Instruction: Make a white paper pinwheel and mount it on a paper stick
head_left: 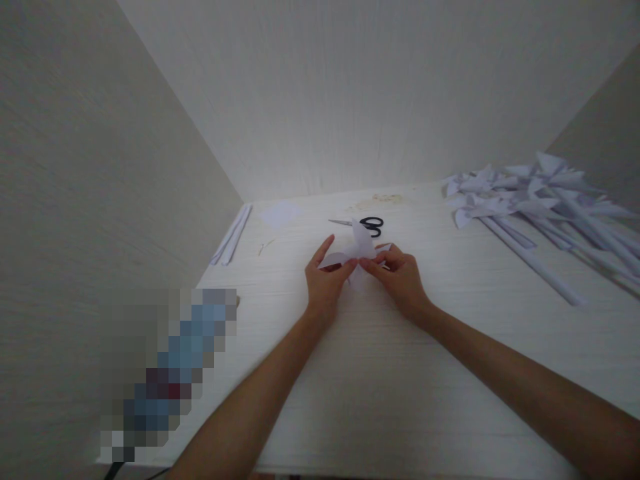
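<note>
A white paper pinwheel is held between my two hands above the middle of the table. My left hand pinches its centre from the left with the thumb, its index finger raised behind a blade. From the right, my right hand presses thumb and fingers on the same centre, the fingertips of both hands nearly meeting. The pinwheel's underside and part of its blades are hidden by my fingers. Just behind it lie scissors with black handles, their blades pointing left.
Several paper pinwheels on rolled paper sticks are heaped at the right. Two rolled paper sticks lie by the left wall, near some white paper and small thin bits. A pixelated blue object with a cord lies front left.
</note>
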Action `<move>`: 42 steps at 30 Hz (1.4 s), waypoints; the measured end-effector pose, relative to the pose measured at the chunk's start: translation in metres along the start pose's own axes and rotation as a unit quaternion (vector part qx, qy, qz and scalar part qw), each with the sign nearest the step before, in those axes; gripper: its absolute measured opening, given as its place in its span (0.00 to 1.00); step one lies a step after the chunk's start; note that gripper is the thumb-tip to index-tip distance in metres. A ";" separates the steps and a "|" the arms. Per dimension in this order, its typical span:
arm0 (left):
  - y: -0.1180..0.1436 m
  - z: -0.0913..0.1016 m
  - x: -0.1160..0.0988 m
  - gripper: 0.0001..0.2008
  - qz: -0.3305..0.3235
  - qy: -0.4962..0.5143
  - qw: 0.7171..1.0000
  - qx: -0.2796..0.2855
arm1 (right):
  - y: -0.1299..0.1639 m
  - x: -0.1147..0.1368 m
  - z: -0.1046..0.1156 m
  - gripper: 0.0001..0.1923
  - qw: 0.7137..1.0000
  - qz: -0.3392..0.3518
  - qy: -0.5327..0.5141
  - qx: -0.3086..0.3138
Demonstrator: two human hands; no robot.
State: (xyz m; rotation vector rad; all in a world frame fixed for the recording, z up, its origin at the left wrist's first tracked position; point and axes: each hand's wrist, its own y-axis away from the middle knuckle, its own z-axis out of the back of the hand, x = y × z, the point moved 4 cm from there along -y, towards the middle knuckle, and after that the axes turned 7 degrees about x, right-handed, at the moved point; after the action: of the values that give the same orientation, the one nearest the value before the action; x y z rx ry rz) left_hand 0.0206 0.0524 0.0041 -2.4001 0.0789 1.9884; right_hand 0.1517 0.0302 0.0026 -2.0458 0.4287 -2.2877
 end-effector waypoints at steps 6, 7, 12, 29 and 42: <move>-0.001 0.004 -0.003 0.36 -0.013 -0.015 1.000 -0.013 | -0.006 -0.002 0.008 0.20 0.999 0.014 -0.039 -0.027; -0.001 0.004 -0.003 0.36 -0.013 -0.017 1.000 -0.007 | -0.008 -0.002 0.009 0.22 0.998 0.018 -0.052 -0.007; 0.001 0.002 -0.005 0.33 -0.030 -0.056 0.998 0.025 | -0.012 -0.003 0.007 0.25 0.988 -0.010 -0.108 0.113; 0.003 0.001 -0.003 0.32 -0.079 -0.085 0.992 0.049 | -0.011 -0.004 0.003 0.25 0.983 -0.070 -0.118 0.125; 0.003 -0.003 0.001 0.36 -0.037 -0.009 0.997 0.068 | -0.009 -0.003 0.004 0.25 0.982 -0.071 -0.142 0.102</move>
State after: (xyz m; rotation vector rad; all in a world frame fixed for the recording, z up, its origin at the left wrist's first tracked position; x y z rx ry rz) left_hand 0.0234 0.0489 0.0036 -2.2678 0.1208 1.9061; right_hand 0.1570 0.0388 0.0017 -2.3106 0.0324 -1.9623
